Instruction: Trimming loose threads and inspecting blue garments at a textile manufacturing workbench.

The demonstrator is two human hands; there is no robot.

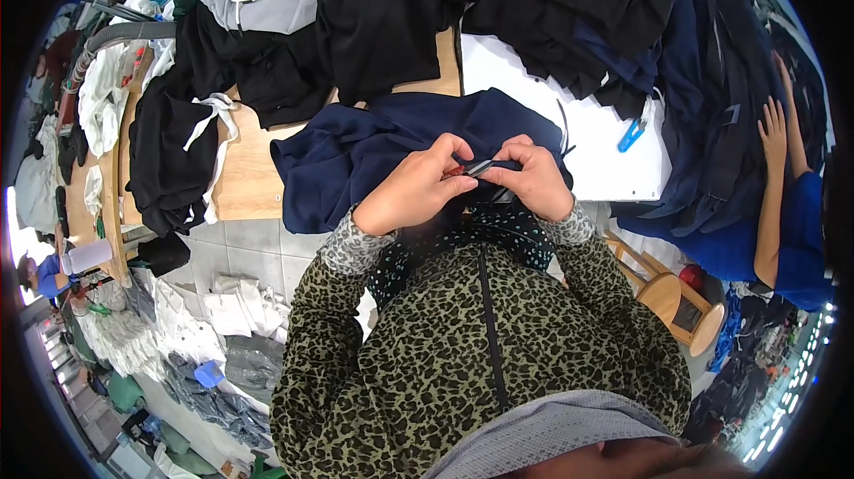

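Observation:
My left hand is closed around small thread snips, with a bit of red handle and short metal blades showing between the fingers. Close beside it, my right hand pinches the edge of a navy garment right at the blade tips. The garment lies bunched over the table's near edge, partly under both hands. How far the blades are parted is too small to tell.
Black garments are heaped along the far side. Blue-handled snips lie on the white tabletop. At the right, a co-worker's hand rests by stacked dark clothes. A wooden stool stands below the table.

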